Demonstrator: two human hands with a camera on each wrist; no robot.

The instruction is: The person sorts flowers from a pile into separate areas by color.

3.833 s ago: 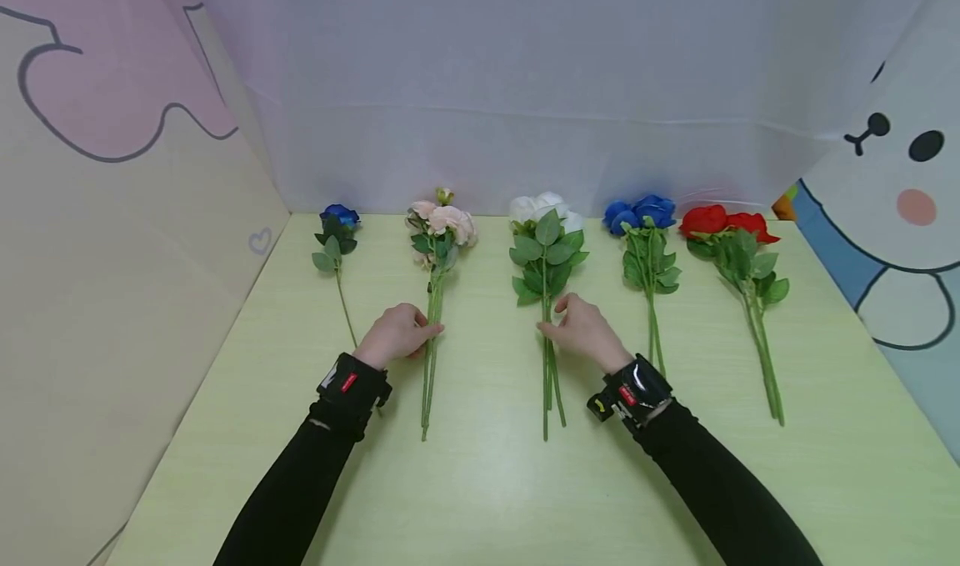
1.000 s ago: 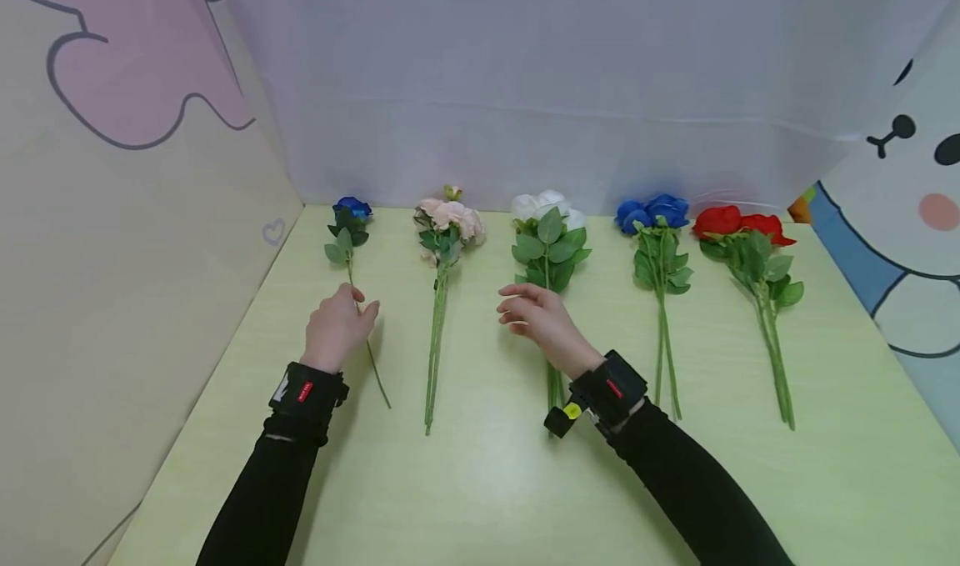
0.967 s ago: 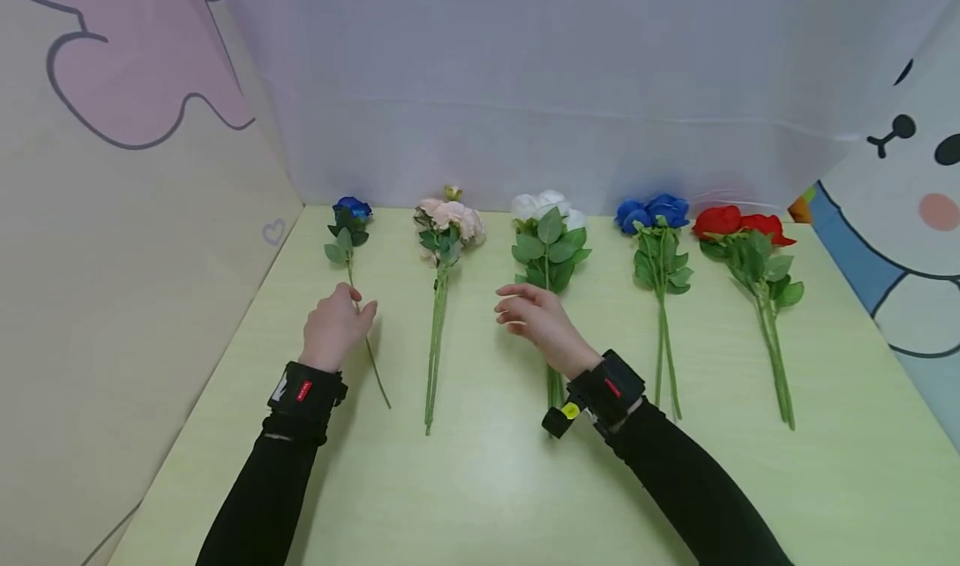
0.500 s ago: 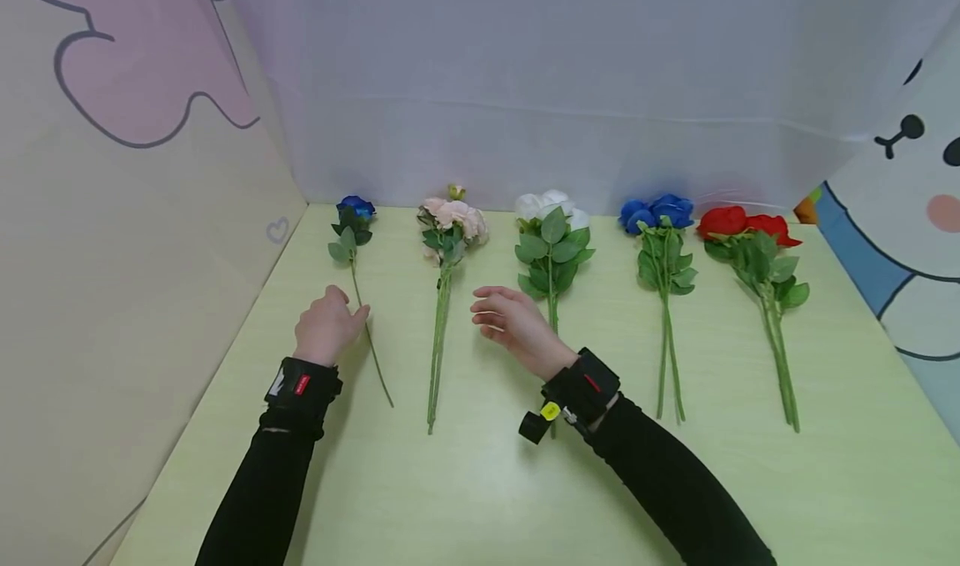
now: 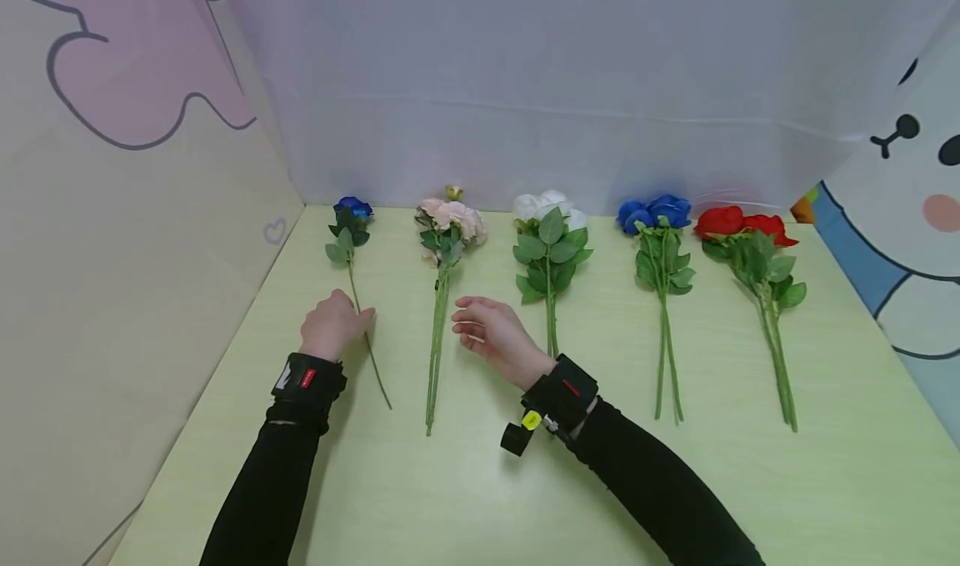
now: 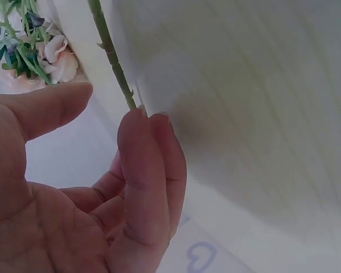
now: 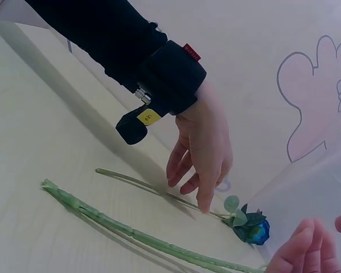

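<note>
A single blue rose (image 5: 354, 208) lies at the far left of the table, its thin stem (image 6: 114, 62) running toward the front. My left hand (image 5: 330, 326) is beside that stem; in the left wrist view its fingertips (image 6: 137, 116) are right at the stem, while the thumb stands apart. Nothing is gripped between them. Loosely bent and holding nothing, my right hand (image 5: 498, 337) hovers just right of the stems of the pink flowers (image 5: 459, 218). Behind its wrist lies the bunch of white flowers (image 5: 551, 206), whose lower stems are partly hidden by the right arm.
Farther right on the pale table (image 5: 480, 499) lie a bunch of blue roses (image 5: 667, 210) and a bunch of red flowers (image 5: 722, 220). All heads point to the back, near a white cloth (image 5: 525, 157). A patterned wall (image 5: 172, 241) borders the left side.
Since the earliest frame, my left hand has gone from the pink flowers' stems to the single blue rose. My right hand has let go of the white flowers' stems and moved left.
</note>
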